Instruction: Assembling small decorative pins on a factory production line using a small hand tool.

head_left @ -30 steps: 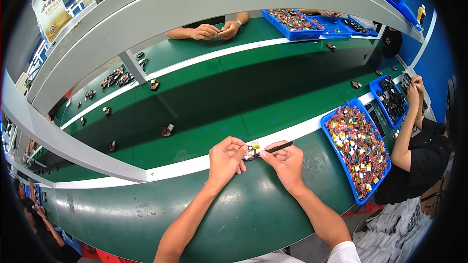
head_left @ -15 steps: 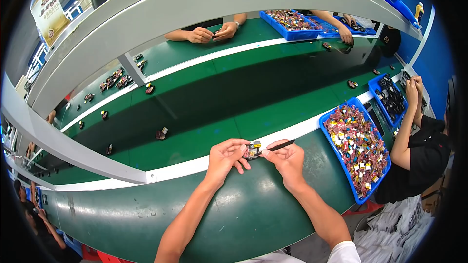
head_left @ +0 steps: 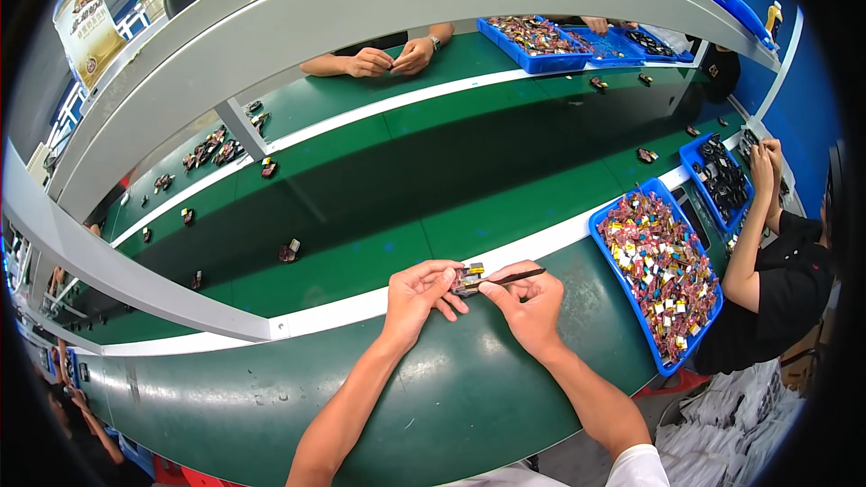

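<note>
Pinches a small electronic unit (head_left: 470, 276) between thumb and fingers of the left hand (head_left: 419, 298), out over the far edge of the green table (head_left: 469, 397), close to the white strip (head_left: 334, 316) along that edge. Grips a slim black tool (head_left: 523, 276) in the right hand (head_left: 528, 302), thumb pressed on the near end, slanting up and away to the right. Cannot make out exact contact between tool and unit, for smallness and covering fingers.

Seems, by judgement, partway through work on this one unit: not set down, not released by either hand. Cannot tell at this scale the parts already fitted or lacking.

Has near at right, on the table, a blue tray (head_left: 629, 300) heaped with small reddish, white and yellow parts (head_left: 663, 271), so apparently much left to handle. Has beyond it a second blue tray (head_left: 704, 189) of black pieces (head_left: 722, 176), just beside a co-worker's hands (head_left: 767, 158).

Shows on the green belt (head_left: 505, 225) several loose units (head_left: 289, 251), mostly well apart, perhaps finished, perhaps awaiting more work; cannot tell which.
</note>
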{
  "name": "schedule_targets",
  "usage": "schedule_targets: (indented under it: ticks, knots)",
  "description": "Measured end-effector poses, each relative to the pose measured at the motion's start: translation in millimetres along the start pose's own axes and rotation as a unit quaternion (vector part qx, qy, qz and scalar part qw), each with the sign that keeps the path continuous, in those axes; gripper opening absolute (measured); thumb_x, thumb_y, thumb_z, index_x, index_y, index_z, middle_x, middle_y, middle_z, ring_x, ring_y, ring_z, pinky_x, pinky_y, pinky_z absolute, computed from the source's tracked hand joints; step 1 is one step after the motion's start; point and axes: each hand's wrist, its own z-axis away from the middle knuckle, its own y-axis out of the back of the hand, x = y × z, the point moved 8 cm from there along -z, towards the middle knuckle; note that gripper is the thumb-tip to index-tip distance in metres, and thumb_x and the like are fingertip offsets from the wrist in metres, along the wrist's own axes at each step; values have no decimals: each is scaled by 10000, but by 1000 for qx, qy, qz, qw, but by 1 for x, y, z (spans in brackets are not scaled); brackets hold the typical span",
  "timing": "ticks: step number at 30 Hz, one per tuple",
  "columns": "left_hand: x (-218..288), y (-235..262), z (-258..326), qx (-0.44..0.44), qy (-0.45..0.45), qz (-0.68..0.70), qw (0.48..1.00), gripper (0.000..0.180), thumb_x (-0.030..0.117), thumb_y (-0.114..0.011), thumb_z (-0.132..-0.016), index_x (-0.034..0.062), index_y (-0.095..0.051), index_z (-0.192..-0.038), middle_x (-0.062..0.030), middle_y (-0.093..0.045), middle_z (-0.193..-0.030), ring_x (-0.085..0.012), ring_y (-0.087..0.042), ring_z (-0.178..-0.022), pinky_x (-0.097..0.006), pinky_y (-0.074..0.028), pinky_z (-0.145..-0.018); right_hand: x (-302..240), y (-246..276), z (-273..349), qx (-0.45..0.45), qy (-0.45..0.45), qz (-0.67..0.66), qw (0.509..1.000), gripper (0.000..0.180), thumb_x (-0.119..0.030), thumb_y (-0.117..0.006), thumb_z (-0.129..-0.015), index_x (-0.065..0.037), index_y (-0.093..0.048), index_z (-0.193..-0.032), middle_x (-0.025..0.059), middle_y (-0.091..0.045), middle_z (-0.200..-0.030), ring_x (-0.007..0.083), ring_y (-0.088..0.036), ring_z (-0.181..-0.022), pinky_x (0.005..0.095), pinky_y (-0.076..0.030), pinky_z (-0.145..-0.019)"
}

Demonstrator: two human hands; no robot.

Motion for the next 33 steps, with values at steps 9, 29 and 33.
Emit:
schedule_targets:
  ticks: [9,29,33]
  knots:
    - [4,1,0,2,-9,4,1000,267,152,-656,-988,-66,-692,-1137,-159,-722,-890,-218,-713,-620,-261,-552,-485,-6,1,3,-1,58,75,996,112,33,-807,-802,-3,-721,-864,5,-702,-755,-25,-392,-466,193,-270,-444]
    - [5,-1,2,4,-7,20,1000,267,147,-659,-984,-69,-692,-1138,-171,-723,-848,-209,-712,-608,-259,-557,-496,-28,-5,7,-17,163,157,974,124,6,-829,-765,-45,-755,-850,16,-738,-738,41,-392,-410,235,-310,-430]
    - [5,1,1,-4,-6,25,1000,272,147,-662,-981,-70,-690,-1142,-173,-724,-858,-210,-713,-613,-260,-559,-499,-29,-7,5,-17,165,156,974,118,2,-831,-763,-47,-756,-841,10,-738,-730,46,-394,-407,235,-313,-431]
